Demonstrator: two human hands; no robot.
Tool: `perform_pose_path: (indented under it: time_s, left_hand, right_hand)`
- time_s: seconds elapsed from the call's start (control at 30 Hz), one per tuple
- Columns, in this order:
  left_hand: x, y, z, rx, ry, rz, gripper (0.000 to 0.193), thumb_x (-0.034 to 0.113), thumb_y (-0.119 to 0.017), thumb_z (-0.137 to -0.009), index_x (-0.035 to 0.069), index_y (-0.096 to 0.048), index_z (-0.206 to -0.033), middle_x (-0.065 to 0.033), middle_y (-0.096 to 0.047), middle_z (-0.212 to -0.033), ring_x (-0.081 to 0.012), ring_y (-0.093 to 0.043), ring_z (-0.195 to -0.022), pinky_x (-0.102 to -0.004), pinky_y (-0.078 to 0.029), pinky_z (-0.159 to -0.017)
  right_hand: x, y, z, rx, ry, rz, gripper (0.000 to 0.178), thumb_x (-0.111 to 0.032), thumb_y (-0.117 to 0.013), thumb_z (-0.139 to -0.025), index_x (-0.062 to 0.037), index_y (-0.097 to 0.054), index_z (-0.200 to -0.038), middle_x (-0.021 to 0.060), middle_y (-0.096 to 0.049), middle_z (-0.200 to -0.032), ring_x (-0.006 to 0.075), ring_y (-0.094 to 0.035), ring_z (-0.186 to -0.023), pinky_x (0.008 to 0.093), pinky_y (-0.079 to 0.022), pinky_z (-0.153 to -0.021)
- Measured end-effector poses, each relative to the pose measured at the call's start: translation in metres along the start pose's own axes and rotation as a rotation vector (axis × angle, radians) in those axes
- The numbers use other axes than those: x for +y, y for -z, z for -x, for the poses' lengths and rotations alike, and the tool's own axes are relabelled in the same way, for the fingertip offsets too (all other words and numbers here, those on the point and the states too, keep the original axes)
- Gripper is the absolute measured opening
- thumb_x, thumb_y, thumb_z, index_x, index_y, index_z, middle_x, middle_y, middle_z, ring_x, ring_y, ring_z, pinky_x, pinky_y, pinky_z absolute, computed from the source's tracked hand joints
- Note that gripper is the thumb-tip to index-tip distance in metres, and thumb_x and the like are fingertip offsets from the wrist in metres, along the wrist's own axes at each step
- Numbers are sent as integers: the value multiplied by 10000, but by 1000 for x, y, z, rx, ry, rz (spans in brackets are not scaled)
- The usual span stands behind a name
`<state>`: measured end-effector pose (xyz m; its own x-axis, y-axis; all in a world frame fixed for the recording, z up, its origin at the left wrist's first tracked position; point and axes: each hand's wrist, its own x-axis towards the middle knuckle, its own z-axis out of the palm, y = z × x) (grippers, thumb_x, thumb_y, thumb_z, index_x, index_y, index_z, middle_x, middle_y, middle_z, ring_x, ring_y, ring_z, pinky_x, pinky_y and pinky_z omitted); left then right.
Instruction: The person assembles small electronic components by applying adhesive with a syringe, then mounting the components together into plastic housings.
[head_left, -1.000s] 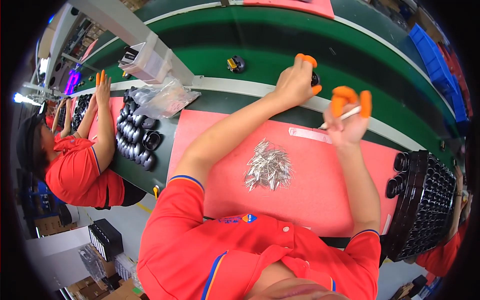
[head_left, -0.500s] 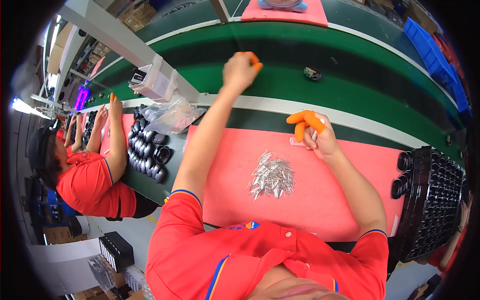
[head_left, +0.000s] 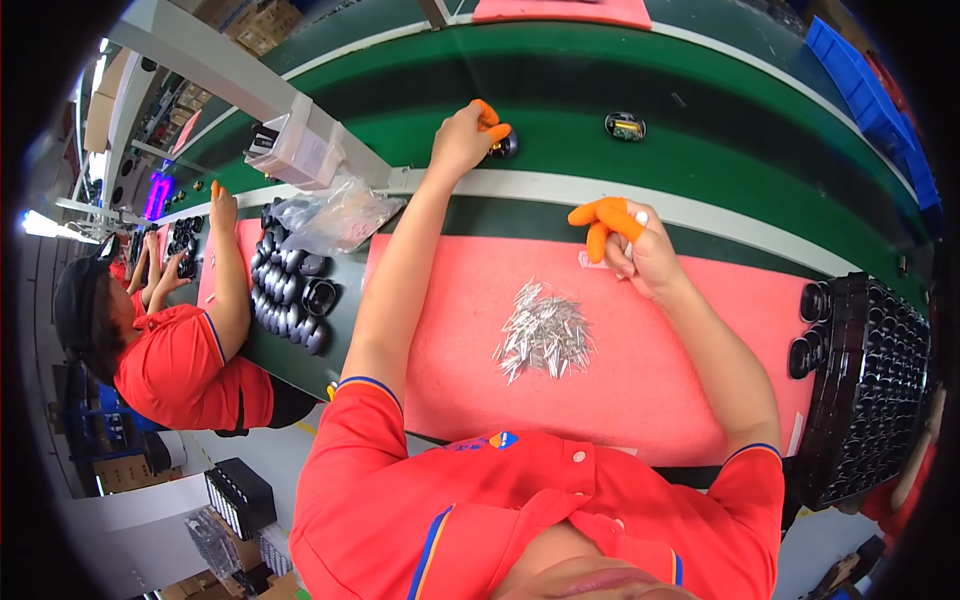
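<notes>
Orange finger cots cover the fingertips of both my hands. My left hand [head_left: 462, 142] is stretched out over the green conveyor belt [head_left: 560, 158]. Its thumb and fingers close on the edge of a dark rounded housing [head_left: 509, 144] with a little yellow showing. Farther right on the belt lies an open dark oval housing [head_left: 625, 126] with a circuit board inside. Above the pink mat [head_left: 450, 340], my right hand [head_left: 640, 250] is curled; something small and whitish shows among its fingers, too hidden to name. A pile of thin silvery pins [head_left: 545, 333] lies on the mat between my forearms.
Black stacked trays of oval shells [head_left: 865, 390] stand at the right. Dark glossy shells [head_left: 285, 285], a clear plastic bag [head_left: 340, 215] and a whitish box on a post [head_left: 300, 145] are at the left. A co-worker in red [head_left: 185, 350] sits farther left.
A dark housing now shows at my left fingertips, where none was visible before. My right hand stays curled over the mat. The whole view has shifted slightly.
</notes>
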<state>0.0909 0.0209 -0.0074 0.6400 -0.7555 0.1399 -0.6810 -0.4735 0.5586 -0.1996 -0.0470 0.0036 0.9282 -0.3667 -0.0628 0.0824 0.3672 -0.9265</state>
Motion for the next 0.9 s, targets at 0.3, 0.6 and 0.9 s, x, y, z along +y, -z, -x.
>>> perform_pose_path:
  time_s: [0.3,0.6,0.9]
  left_hand:
    - [31,1,16,-103,-141,88,252,107,-745,-812,22,-603,-1002,-88,-670,-818,-144,-624,-682,-285,-501,-566]
    - [44,-10,27,-53,-286,230,269,25,-763,-743,-7,-612,-964,-103,-645,-868,-184,-645,-764,-297,-544,-532]
    - [74,-4,111,-146,-391,490,267,-8,-781,-677,0,-636,-901,-70,-668,-896,-137,-621,-779,-292,-516,-771]
  right_hand:
    - [6,-25,12,-218,340,1082,178,-67,-680,-796,-31,-696,-969,131,-668,-864,241,-643,-716,350,-506,-653]
    - [12,-57,29,-169,289,1632,271,-11,-658,-693,-53,-660,-961,135,-616,-803,314,-651,-710,410,-524,-605]
    - [-27,-26,34,-171,424,1157,276,19,-665,-691,1,-652,-966,136,-640,-822,248,-607,-628,330,-496,-591]
